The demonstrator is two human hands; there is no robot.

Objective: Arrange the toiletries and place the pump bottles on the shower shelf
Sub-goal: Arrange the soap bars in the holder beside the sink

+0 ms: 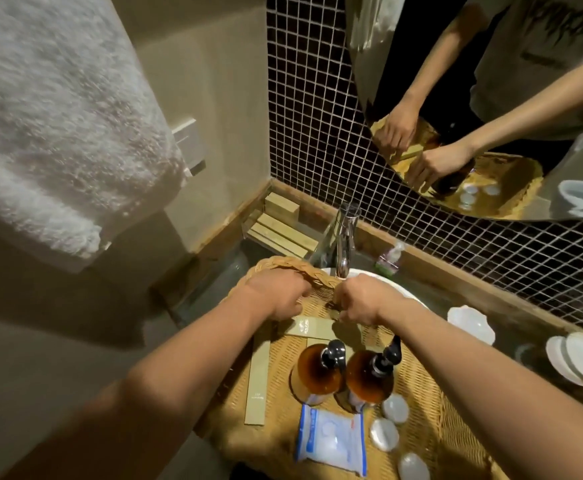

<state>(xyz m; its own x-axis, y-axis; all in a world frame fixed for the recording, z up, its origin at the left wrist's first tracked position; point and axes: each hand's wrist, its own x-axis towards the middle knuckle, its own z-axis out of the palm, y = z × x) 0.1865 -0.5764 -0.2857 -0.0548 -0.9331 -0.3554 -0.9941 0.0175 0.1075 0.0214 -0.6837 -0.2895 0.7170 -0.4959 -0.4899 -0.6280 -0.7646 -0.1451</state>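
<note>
wicker tray on table, hands at its 12 o'clock rim | pump bottles upright at 6 o'clock of both hands, equally near | left hand, right hand curled on flat packet; exact hold unclear

two pump bottles in tray nearer than fingers; faucet beyond; dishes right.

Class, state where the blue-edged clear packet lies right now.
In the head view, the packet lies flat on the wicker tray, at its near edge, just in front of the two amber pump bottles.
</note>
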